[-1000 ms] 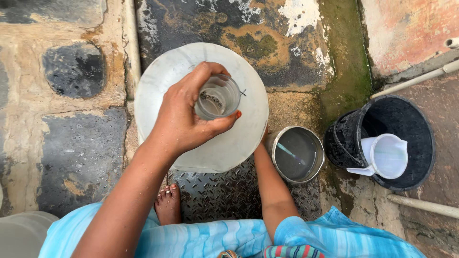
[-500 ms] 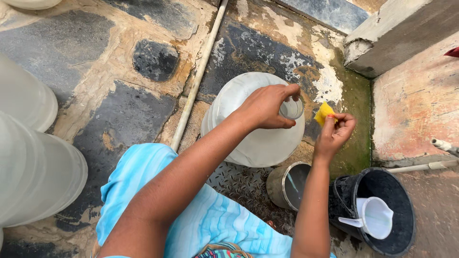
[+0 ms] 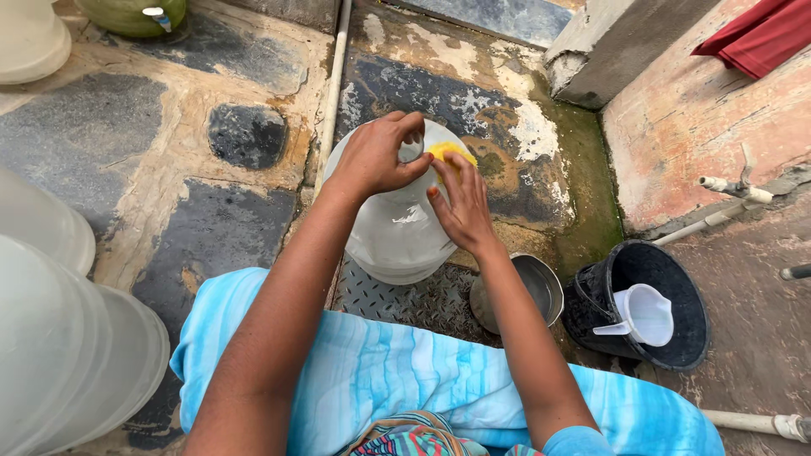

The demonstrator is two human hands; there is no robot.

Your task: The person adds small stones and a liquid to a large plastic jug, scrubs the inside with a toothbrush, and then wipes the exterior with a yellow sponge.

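Cloth in blue and white (image 3: pixel 380 371) fills the bottom of the frame, draped over the person's lap, and both forearms reach up from it toward the middle. Just above the cloth lies a patch of ribbed metal plate (image 3: pixel 422 300), and on it stands a large translucent water jug (image 3: pixel 393 236), seen from above. The left hand (image 3: pixel 372 156) is clamped on the jug's neck, fingers curled round the mouth. The right hand (image 3: pixel 460 203) has its fingers together, pressing a yellow sponge (image 3: pixel 452 154) against the jug's neck, just beside the left thumb. Half a second ago the sponge was held in the air, apart from the jug; now it touches the neck, so I judge that scrubbing of the mouth has begun.

To the lower right of the jug sits a small steel bowl (image 3: pixel 528 291), partly hidden by the right forearm. Further right stands a black bucket (image 3: pixel 667 338) with a white plastic jug (image 3: pixel 646 314) lying inside it. At the left edge more pale translucent containers (image 3: pixel 76 355) crowd in. Beyond, a thin pipe (image 3: pixel 329 93) runs up across the stained stone floor (image 3: pixel 186 211), a tap (image 3: pixel 735 187) juts from the reddish wall at right, and red fabric (image 3: pixel 760 38) hangs in the upper right corner.
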